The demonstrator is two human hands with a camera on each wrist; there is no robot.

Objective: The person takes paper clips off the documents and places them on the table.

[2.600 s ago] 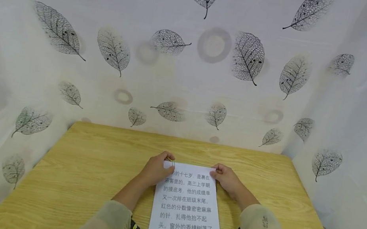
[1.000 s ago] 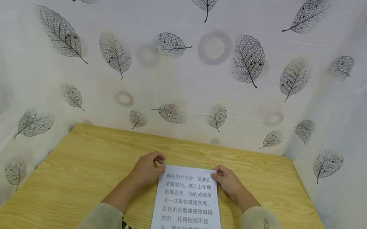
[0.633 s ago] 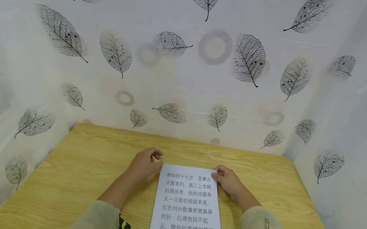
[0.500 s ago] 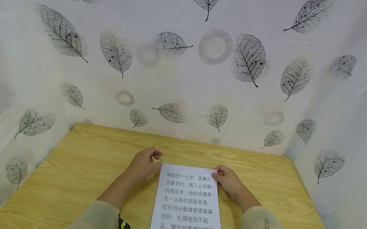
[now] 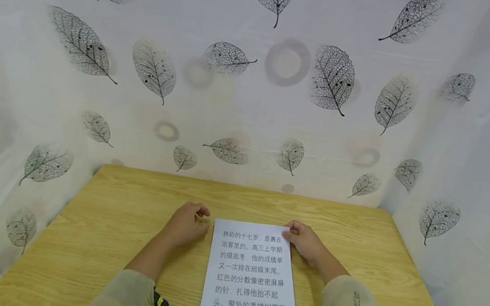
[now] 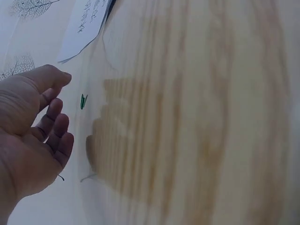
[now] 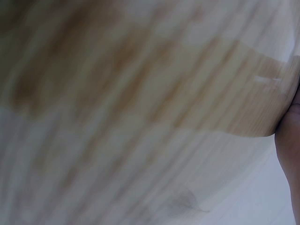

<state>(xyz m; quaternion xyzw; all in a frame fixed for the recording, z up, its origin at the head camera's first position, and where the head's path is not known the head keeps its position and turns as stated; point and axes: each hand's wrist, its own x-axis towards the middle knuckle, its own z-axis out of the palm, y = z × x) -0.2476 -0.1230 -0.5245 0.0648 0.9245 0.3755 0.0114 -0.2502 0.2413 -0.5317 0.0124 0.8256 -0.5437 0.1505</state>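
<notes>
A printed sheet of paper (image 5: 248, 282) lies on the wooden table; whether several sheets are stacked cannot be told. My right hand (image 5: 305, 242) pinches its upper right corner, thumb on top; the right wrist view catches only a sliver of that hand (image 7: 287, 145) at its edge. Left of the sheet, my left hand (image 5: 185, 224) has its fingers loosely bent and apart from the paper. Just beyond those fingertips is a small green paper clip (image 6: 83, 101), with a gap between it and the fingers. In the head view this clip (image 5: 209, 219) is tiny.
The wooden table (image 5: 116, 239) stretches out on both sides of the paper. A white curtain (image 5: 243, 104) with a leaf print encloses the back and both sides. A black wrist device (image 5: 160, 305) sits at the left sleeve.
My left hand has drawn the green paper clip off the sheet's upper left corner, moved left and let the clip go. The right hand has kept its pinch on the other corner.
</notes>
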